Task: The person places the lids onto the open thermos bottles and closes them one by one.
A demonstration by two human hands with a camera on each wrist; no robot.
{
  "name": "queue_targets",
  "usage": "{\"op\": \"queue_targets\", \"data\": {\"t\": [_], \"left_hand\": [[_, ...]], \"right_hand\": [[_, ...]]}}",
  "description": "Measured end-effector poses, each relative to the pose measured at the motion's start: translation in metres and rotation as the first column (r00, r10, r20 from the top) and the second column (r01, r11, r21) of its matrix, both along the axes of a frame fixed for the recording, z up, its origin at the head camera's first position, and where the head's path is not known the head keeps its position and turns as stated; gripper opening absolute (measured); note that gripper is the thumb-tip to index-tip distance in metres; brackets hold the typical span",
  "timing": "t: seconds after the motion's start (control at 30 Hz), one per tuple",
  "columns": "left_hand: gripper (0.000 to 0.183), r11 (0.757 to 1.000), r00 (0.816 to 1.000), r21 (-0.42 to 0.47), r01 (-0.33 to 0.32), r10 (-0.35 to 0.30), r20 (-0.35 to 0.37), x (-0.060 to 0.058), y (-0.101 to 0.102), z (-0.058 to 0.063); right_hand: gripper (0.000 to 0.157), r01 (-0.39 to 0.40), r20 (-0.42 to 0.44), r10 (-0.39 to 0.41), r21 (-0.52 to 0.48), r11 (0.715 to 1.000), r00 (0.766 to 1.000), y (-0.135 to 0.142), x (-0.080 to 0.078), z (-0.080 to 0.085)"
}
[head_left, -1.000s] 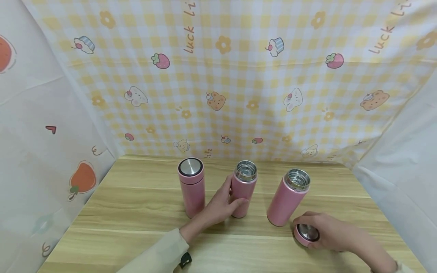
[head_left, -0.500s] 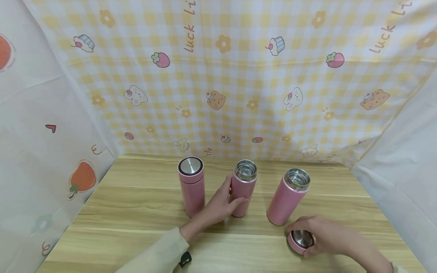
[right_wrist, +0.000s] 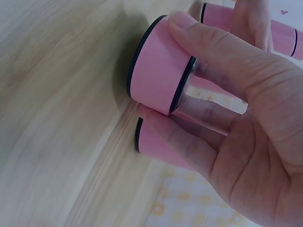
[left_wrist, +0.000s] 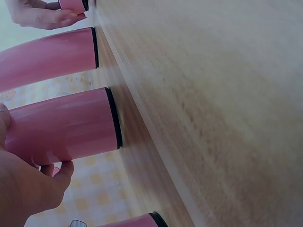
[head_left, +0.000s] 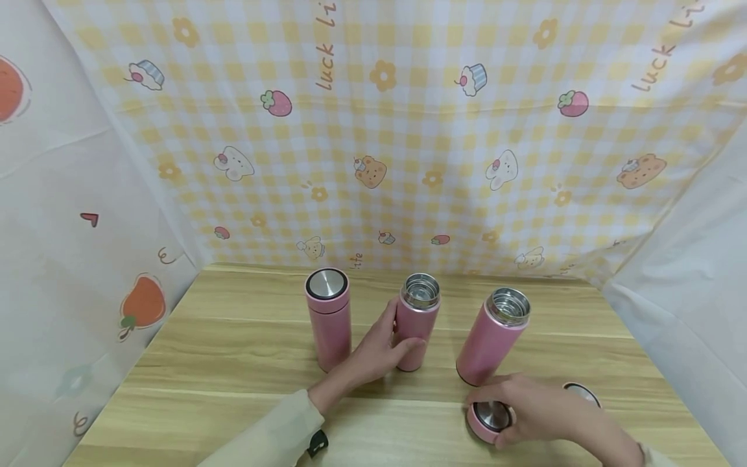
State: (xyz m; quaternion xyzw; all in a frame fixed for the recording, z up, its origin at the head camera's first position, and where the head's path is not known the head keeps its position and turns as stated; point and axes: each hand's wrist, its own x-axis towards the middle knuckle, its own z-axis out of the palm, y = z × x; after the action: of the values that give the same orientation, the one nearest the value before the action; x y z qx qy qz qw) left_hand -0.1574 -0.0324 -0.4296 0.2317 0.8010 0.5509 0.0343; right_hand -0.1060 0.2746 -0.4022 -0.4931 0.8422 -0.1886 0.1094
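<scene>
My left hand point(head_left: 378, 351) grips the body of the middle pink thermos bottle point(head_left: 417, 324), which stands upright with its steel mouth uncovered. In the left wrist view, the fingers curve round this bottle point(left_wrist: 66, 125) near the table. Between thumb and fingers, my right hand point(head_left: 533, 405) pinches a pink lid point(head_left: 482, 428) with a steel top. The right wrist view shows that lid point(right_wrist: 158, 66) low over the wooden surface, black-edged side down. To the right of the middle bottle, another lidless pink thermos bottle point(head_left: 489, 340) stands behind the right hand.
At the left, a third pink thermos bottle point(head_left: 330, 331) stands with its lid on, beside my left forearm. A second loose lid point(head_left: 582, 391) lies partly hidden beyond my right hand. The wooden table point(head_left: 233, 363) meets a checked cloth point(head_left: 403, 136) at the back.
My right hand has slid left and slightly nearer with the lid, uncovering part of a second lid behind it. The left hand and the bottles have stayed in place.
</scene>
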Motion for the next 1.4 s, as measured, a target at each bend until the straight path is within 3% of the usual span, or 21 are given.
{"op": "queue_targets", "data": {"t": [0.3,0.77,1.4], "left_hand": [[0.075,1.0,1.0,0.001,0.002,-0.002,-0.005,0.0,0.0,-0.001],[0.077,1.0,1.0,-0.013,-0.013,0.013,0.024,0.002,0.0,0.0],[0.078,1.0,0.999,-0.002,-0.002,0.002,0.036,0.003,0.0,0.001]], "right_hand": [[0.059,0.0,0.002,0.0,0.024,1.0,1.0,-0.019,0.0,0.003],[0.066,-0.096,0.002,0.096,-0.016,0.995,0.995,-0.041,-0.007,0.008],[0.065,-0.081,-0.027,0.083,0.06,0.995,0.996,-0.06,-0.01,0.024]]}}
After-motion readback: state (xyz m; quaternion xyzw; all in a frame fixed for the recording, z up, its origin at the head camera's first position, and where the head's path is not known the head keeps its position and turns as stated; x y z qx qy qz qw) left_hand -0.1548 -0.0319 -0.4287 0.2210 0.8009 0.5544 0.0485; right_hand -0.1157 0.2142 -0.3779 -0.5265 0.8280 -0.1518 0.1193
